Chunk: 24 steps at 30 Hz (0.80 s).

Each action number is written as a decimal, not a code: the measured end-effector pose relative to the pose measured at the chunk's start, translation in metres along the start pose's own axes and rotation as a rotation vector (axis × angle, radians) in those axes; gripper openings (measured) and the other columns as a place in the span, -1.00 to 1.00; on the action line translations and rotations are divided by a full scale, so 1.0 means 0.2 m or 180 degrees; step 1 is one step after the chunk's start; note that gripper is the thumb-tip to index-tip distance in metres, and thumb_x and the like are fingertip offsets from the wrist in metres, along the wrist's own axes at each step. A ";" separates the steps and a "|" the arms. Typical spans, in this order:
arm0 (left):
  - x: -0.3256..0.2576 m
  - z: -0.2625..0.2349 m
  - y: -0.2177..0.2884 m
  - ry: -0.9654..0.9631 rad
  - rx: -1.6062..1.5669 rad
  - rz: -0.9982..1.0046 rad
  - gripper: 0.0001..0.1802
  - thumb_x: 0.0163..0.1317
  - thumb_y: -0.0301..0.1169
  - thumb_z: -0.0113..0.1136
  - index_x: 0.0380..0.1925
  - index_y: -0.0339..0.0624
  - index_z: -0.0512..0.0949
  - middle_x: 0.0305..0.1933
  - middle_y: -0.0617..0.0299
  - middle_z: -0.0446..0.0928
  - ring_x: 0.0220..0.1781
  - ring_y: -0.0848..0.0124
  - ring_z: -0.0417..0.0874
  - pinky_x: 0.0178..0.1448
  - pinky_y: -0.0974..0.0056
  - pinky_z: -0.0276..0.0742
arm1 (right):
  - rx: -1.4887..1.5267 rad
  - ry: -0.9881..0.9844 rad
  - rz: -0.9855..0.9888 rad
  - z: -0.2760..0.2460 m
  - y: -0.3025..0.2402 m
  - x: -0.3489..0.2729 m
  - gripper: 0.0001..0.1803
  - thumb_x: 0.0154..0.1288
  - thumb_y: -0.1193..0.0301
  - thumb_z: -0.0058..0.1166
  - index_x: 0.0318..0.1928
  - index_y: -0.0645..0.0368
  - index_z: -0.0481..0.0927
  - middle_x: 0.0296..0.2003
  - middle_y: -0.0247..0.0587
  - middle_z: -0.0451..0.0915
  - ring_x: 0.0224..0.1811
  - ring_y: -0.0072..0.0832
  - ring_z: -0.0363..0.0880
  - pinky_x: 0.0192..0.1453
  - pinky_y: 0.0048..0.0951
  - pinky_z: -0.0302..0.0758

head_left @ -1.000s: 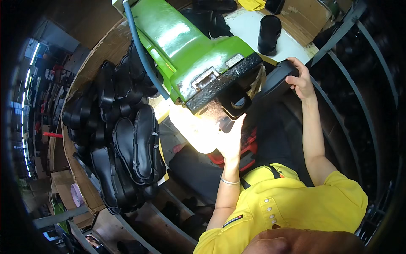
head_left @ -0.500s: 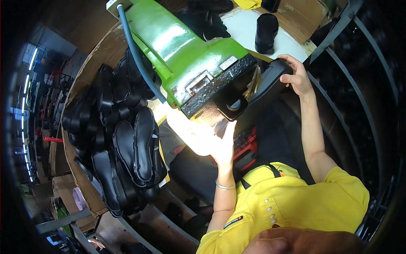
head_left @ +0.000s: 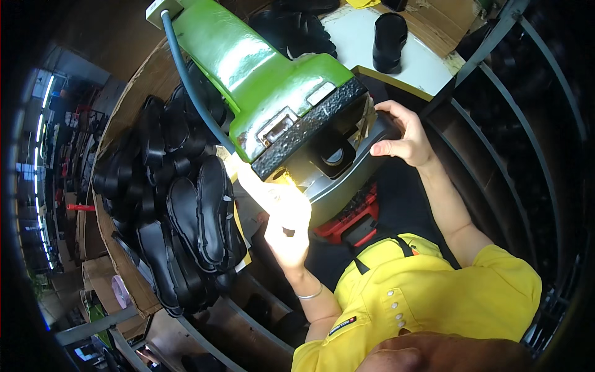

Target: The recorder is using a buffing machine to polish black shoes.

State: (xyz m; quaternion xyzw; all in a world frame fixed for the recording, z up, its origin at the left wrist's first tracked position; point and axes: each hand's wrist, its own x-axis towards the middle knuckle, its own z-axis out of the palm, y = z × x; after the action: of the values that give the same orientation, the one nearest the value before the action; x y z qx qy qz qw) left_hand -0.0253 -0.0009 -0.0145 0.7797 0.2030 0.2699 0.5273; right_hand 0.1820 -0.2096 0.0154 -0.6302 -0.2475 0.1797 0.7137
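Observation:
A long black shoe sole (head_left: 353, 183) lies under the black front of a green machine head (head_left: 273, 80), partly hidden by it. My right hand (head_left: 406, 137) is closed around the sole's right end, thumb on the near side and fingers over the far edge. At the other end my left hand (head_left: 289, 220) grips the sole, washed out by bright light under the machine, so its fingers show poorly. The sole's long side wall faces me.
Black soles (head_left: 201, 217) fill a cardboard box (head_left: 108, 232) on the left. Another black sole (head_left: 389, 43) stands on the white tabletop (head_left: 353, 34). A red object (head_left: 356, 223) sits below the machine. Curved metal rails (head_left: 496, 133) run on the right.
Both hands and the sole have moved left and somewhat toward me. More of the sole's side wall shows in front of the machine.

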 end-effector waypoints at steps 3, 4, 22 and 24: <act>0.05 0.03 0.05 0.0022 0.0937 0.0660 -0.63 -0.04 -0.46 0.51 -0.22 -0.31 0.61 -0.32 0.08 0.66 -0.28 0.33 0.66 -0.07 0.28 0.55 | 0.0027 -0.0049 -0.0157 0.07 0.02 -0.02 -0.36 -0.11 0.49 0.53 0.00 0.30 0.45 -0.22 -0.34 0.55 -0.17 -0.64 0.49 -0.06 -0.56 0.45; 0.06 0.04 0.08 0.0020 0.1030 0.0731 -0.62 -0.06 -0.43 0.53 -0.24 -0.30 0.61 -0.33 0.10 0.65 -0.30 0.32 0.65 -0.09 0.28 0.55 | 0.0024 -0.0029 -0.0144 0.08 0.01 -0.02 -0.36 -0.10 0.48 0.53 0.00 0.29 0.44 -0.22 -0.34 0.55 -0.17 -0.64 0.49 -0.06 -0.56 0.45; 0.15 0.19 -0.04 0.0772 0.2551 0.1225 0.11 -0.20 0.38 0.32 0.13 -0.33 0.34 0.07 -0.04 0.41 0.16 0.04 0.41 0.33 0.00 0.33 | 0.0117 0.0126 0.0245 0.03 -0.06 -0.02 -0.36 -0.10 0.45 0.52 0.00 0.32 0.46 -0.20 -0.27 0.57 -0.17 -0.58 0.53 -0.05 -0.53 0.47; 0.15 0.12 -0.01 0.0590 0.1664 0.0840 -0.05 -0.25 0.26 0.47 -0.04 -0.30 0.46 -0.13 0.10 0.50 -0.03 0.11 0.49 0.25 0.00 0.37 | 0.0189 0.0077 0.0182 0.09 -0.05 -0.03 -0.37 -0.12 0.47 0.53 -0.02 0.28 0.46 -0.23 -0.32 0.57 -0.21 -0.61 0.53 -0.11 -0.55 0.47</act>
State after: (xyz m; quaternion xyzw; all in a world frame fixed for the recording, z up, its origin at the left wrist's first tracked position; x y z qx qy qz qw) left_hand 0.0126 0.0016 -0.0170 0.8807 0.2097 0.3446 0.2485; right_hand 0.1655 -0.1994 0.0262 -0.6176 -0.2152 0.1997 0.7296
